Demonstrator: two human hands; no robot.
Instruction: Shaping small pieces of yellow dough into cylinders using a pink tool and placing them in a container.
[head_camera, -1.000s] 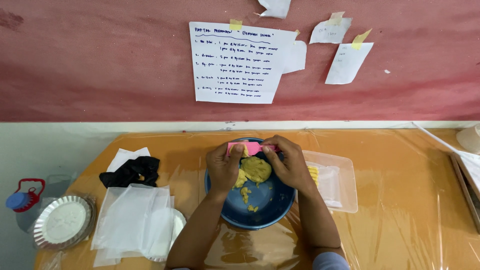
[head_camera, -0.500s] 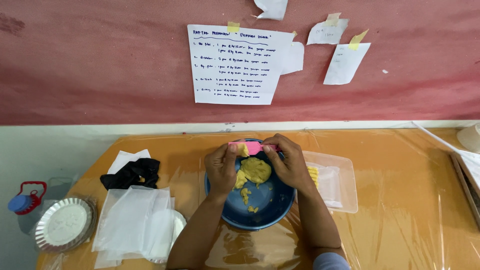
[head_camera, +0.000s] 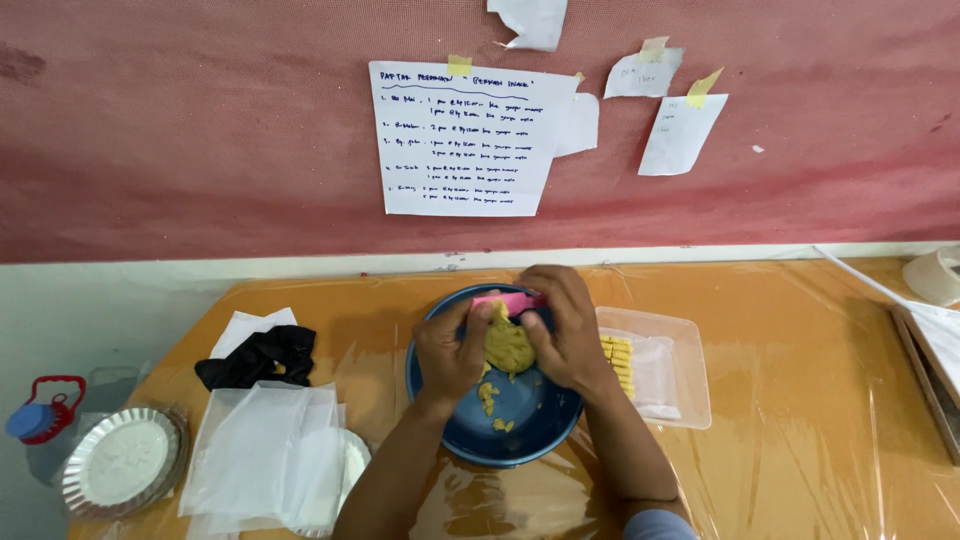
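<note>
- Head view, hands: your left hand (head_camera: 452, 352) and right hand (head_camera: 563, 330) met over the blue bowl (head_camera: 448, 428), both curled round a yellow dough lump (head_camera: 508, 346) held above the bowl's middle.
- Head view, grip: your left fingers were bent against the lump's left side; your right hand closed over its top and right side. A pink tool (head_camera: 510, 301) lay under the right fingertips at the lump's far edge; how firmly it was pinched could not be told.
- Head view, work done: most of the dough had gathered into the one lump, which suggests that the gathering was well advanced. Cut yellow strips (head_camera: 620, 362) lay in a column in the clear tray (head_camera: 690, 385) just right of the bowl, so some pieces appeared finished.
- Head view, work left: loose crumbs (head_camera: 487, 396) lay on the bowl floor, apart from the lump, not yet taken up. The tray was mostly bare beside the strips.
- Head view, surroundings: white sheets (head_camera: 265, 450) lay left of the bowl, with a black cloth (head_camera: 258, 357) behind them and a foil tin (head_camera: 122, 468) at the far left. All sat on an orange table (head_camera: 800, 420) under clear film, below papers (head_camera: 465, 140) taped to a red wall.
</note>
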